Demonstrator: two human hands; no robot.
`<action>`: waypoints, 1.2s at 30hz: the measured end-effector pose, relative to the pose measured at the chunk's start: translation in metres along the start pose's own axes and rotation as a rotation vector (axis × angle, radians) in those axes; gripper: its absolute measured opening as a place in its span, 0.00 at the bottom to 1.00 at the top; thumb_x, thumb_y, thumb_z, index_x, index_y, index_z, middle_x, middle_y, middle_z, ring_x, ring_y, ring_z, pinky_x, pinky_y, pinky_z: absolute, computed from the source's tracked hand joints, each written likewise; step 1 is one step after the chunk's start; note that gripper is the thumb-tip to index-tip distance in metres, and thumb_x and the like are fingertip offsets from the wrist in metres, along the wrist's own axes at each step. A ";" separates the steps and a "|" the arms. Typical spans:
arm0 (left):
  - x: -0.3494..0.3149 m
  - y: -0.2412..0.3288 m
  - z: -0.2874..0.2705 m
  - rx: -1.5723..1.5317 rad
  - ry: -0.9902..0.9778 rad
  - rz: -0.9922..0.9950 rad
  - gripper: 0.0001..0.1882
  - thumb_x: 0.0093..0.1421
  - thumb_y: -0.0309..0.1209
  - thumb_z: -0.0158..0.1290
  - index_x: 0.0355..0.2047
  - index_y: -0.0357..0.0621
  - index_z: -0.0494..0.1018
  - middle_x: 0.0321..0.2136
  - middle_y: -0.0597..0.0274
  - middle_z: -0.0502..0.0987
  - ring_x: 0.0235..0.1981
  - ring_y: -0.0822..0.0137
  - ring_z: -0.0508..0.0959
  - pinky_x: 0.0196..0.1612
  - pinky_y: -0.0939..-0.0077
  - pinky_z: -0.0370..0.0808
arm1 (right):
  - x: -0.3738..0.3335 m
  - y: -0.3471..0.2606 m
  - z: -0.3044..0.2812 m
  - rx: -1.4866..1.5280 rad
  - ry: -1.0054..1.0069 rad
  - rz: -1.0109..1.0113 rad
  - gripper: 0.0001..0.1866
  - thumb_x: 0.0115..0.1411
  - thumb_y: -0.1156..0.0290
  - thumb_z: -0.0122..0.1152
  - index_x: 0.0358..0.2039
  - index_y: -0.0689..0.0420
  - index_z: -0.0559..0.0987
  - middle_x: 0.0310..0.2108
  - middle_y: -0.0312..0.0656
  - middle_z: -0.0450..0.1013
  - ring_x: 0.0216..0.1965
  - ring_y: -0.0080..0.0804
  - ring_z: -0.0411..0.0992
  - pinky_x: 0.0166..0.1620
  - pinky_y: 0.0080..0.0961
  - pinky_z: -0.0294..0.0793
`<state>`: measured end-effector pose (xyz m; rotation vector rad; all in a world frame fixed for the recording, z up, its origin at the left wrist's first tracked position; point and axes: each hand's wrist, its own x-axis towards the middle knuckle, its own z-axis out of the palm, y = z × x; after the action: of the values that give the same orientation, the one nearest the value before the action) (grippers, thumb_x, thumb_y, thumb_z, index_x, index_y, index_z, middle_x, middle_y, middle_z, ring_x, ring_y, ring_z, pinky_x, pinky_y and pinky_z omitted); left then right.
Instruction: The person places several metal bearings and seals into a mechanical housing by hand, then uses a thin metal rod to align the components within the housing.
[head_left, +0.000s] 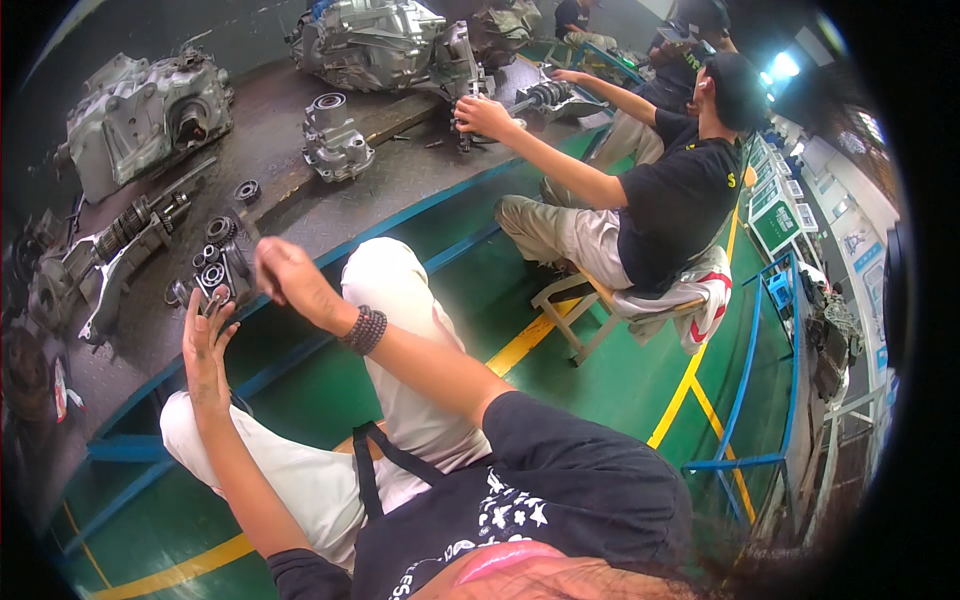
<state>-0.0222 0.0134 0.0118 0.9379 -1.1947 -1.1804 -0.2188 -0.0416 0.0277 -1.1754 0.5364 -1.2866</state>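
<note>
My left hand [207, 350] is raised at the near edge of the workbench, fingers stretched up and apart. Its fingertips are close to a small metal housing with round bearings and gears [212, 272]; a small dark shape shows between them, too small to name. To its right, my right hand [288, 275] hovers over the bench edge, its bent fingers smeared by motion. A dark beaded bracelet [364, 330] circles that wrist. Left of the housing lies a silver casing half with a geared shaft [125, 240]. A loose bearing ring [247, 191] rests just beyond.
A large gearbox casing [145, 120] stands at the back left of the dark metal bench [285, 150]. A smaller silver casing [336, 145] is upright beyond my right hand. A seated co-worker [670, 190] handles parts farther along the blue-framed bench.
</note>
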 end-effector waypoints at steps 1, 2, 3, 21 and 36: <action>-0.001 -0.001 0.001 -0.002 -0.001 -0.001 0.41 0.66 0.61 0.46 0.69 0.44 0.56 0.60 0.55 0.71 0.58 0.64 0.71 0.61 0.64 0.65 | 0.001 -0.003 -0.004 0.018 0.041 -0.061 0.18 0.74 0.56 0.40 0.30 0.54 0.68 0.17 0.30 0.63 0.17 0.18 0.59 0.22 0.15 0.60; -0.001 0.002 0.002 0.000 0.003 -0.001 0.42 0.66 0.61 0.46 0.69 0.44 0.56 0.59 0.55 0.71 0.58 0.64 0.71 0.61 0.64 0.65 | 0.000 0.001 -0.006 -0.041 -0.006 -0.040 0.19 0.74 0.56 0.41 0.30 0.54 0.69 0.18 0.30 0.64 0.17 0.18 0.60 0.23 0.15 0.60; -0.002 0.003 0.002 0.003 0.007 -0.001 0.42 0.66 0.61 0.46 0.69 0.43 0.56 0.59 0.54 0.72 0.57 0.64 0.72 0.60 0.64 0.66 | -0.002 0.005 -0.009 -0.099 -0.052 -0.019 0.19 0.74 0.55 0.42 0.30 0.54 0.70 0.18 0.31 0.65 0.17 0.19 0.61 0.23 0.15 0.61; -0.008 0.004 0.000 0.076 -0.016 -0.058 0.45 0.62 0.65 0.48 0.68 0.46 0.59 0.60 0.52 0.72 0.60 0.61 0.72 0.61 0.61 0.66 | -0.087 -0.172 -0.297 -0.446 0.804 -0.312 0.15 0.71 0.58 0.51 0.43 0.55 0.80 0.47 0.35 0.77 0.44 0.20 0.73 0.45 0.22 0.71; -0.060 -0.021 0.005 -0.162 -0.026 -0.153 0.53 0.55 0.70 0.52 0.67 0.41 0.59 0.55 0.56 0.72 0.41 0.67 0.76 0.46 0.73 0.72 | -0.198 -0.040 -0.028 -0.134 -0.022 0.018 0.13 0.71 0.66 0.51 0.35 0.62 0.76 0.34 0.39 0.75 0.34 0.27 0.74 0.41 0.25 0.74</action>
<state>-0.0292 0.0686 -0.0184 0.9056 -1.0440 -1.3937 -0.3135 0.1359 -0.0030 -1.2918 0.6234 -1.2359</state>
